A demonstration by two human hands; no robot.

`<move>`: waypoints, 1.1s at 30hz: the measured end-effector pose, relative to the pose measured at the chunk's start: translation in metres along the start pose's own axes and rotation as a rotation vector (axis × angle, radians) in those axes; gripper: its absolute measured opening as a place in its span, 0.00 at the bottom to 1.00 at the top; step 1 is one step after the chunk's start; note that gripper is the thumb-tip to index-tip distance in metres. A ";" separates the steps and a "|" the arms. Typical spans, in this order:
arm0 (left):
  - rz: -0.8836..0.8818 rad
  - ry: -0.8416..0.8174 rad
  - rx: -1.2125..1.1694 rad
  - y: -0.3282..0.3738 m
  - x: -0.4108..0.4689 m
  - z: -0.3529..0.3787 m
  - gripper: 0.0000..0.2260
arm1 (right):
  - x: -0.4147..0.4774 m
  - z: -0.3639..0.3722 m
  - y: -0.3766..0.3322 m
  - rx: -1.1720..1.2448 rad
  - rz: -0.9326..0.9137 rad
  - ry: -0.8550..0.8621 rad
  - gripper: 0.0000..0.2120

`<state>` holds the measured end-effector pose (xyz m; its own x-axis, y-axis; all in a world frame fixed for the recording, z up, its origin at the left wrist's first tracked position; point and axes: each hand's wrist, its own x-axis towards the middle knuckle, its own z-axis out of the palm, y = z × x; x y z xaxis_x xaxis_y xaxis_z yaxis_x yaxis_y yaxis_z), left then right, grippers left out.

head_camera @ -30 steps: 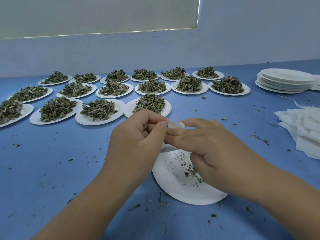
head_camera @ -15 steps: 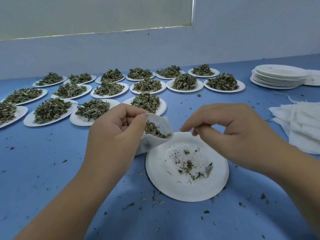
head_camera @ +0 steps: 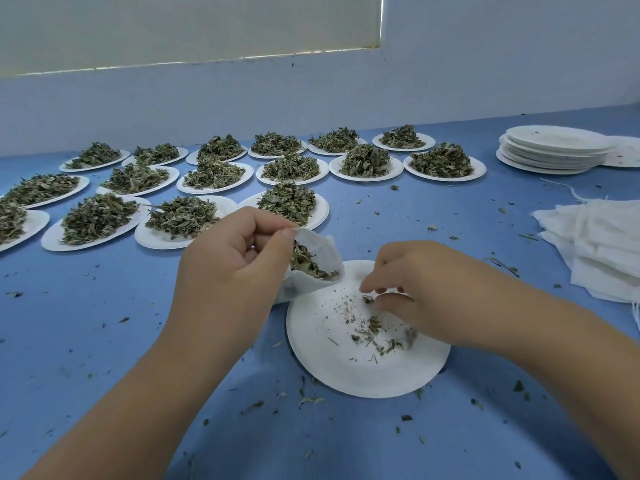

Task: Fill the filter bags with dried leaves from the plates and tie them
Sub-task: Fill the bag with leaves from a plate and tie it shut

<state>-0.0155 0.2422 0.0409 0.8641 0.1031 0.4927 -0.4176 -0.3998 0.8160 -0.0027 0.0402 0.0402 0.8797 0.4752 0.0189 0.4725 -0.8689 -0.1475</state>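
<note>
My left hand [head_camera: 235,268] pinches the rim of a white filter bag [head_camera: 320,268], holding its mouth open toward the right; dried leaves fill its inside. The bag hangs over the left edge of a nearly bare white paper plate [head_camera: 346,372] in front of me. On that plate lie a few leftover leaf scraps [head_camera: 377,334] and dust. My right hand [head_camera: 415,289] reaches down onto the plate, its fingertips curled together around a small leaf bit at the plate's upper middle.
Several white plates heaped with dried leaves [head_camera: 287,202] stand in rows across the back left of the blue table [head_camera: 104,323]. A stack of bare plates [head_camera: 554,148] sits at the back right. A pile of flat white filter bags [head_camera: 602,247] lies at the right edge. Leaf crumbs are scattered about.
My hands were together at the bag's mouth, then parted. The right hand dropped from the air down onto the plate's scraps. The left hand keeps the bag open.
</note>
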 end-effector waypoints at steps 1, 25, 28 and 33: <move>0.000 0.001 0.005 0.000 0.000 0.000 0.07 | 0.001 0.002 -0.002 -0.011 -0.006 0.000 0.11; 0.012 -0.016 0.027 -0.001 -0.001 -0.001 0.07 | -0.008 -0.006 0.002 0.160 -0.059 -0.068 0.10; 0.013 -0.014 0.027 -0.002 -0.001 0.000 0.07 | -0.008 -0.004 0.001 0.122 -0.091 -0.082 0.13; 0.024 -0.005 0.026 -0.003 0.000 0.001 0.07 | -0.012 -0.004 -0.001 0.105 -0.092 -0.123 0.14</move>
<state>-0.0144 0.2426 0.0382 0.8552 0.0891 0.5106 -0.4308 -0.4258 0.7957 -0.0136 0.0353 0.0444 0.8166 0.5713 -0.0830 0.5370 -0.8045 -0.2538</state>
